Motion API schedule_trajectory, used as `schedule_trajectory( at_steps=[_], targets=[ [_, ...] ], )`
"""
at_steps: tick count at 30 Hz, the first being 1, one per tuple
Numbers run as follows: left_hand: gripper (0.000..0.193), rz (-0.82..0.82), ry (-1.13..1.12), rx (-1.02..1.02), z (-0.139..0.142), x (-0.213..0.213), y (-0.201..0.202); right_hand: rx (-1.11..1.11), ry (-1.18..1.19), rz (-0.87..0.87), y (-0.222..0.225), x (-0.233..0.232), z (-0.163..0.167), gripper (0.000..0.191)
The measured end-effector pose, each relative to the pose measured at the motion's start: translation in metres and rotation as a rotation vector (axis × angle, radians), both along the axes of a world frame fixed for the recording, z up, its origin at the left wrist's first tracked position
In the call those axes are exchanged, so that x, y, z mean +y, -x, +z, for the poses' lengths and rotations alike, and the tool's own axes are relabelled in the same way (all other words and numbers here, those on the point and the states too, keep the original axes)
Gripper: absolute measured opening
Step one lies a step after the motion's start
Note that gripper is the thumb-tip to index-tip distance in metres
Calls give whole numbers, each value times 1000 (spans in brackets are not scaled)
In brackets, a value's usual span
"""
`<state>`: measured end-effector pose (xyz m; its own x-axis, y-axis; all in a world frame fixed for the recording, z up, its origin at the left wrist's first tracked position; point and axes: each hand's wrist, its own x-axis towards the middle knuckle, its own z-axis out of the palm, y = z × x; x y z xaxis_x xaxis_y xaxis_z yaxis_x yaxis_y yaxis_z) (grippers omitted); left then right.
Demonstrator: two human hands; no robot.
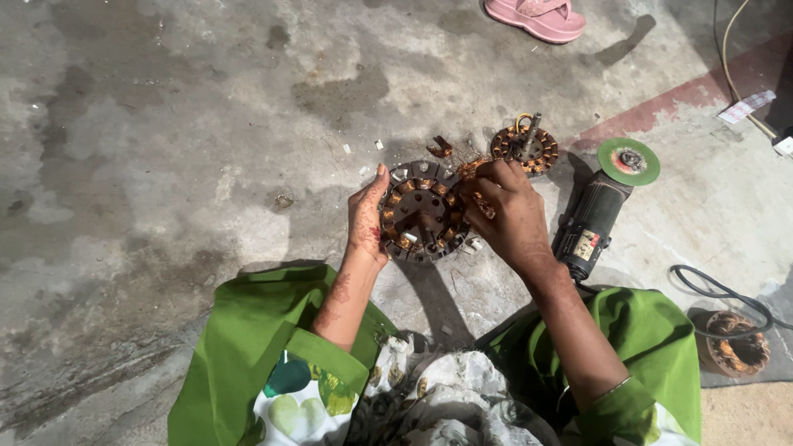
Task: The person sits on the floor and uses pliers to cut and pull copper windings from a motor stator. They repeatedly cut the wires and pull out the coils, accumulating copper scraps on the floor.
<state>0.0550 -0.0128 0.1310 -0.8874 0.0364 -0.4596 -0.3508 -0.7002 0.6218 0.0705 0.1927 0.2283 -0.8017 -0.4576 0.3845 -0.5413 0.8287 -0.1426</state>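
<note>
The left hand [368, 221] is open and flat, pressing against the side of the round motor stator [420, 212] on the concrete floor [165, 124]. The right hand [505, 211] is closed, pinching the copper wire [472, 169] at the stator's top edge, near an angle grinder [599, 206].

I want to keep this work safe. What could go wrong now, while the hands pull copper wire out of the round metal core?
1. The right hand tugs copper wire bare-fingered; thin strands and slot edges of the round core might cut skin.
2. The left hand only steadies the rim, so a hard pull may make the core slip.
3. The angle grinder lies close beside the right wrist, its green disc exposed.
</note>
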Motion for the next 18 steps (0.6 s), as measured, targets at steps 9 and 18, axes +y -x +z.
schedule_trajectory(
  at_steps=[9, 18],
  targets=[
    [51, 80, -44, 26, -16, 6, 5, -237, 443, -205, -7, -8, -7, 6],
    [43, 95, -24, -2, -7, 0, 2, -185, 159, -157, -10, -11, 19, 19]
  ],
)
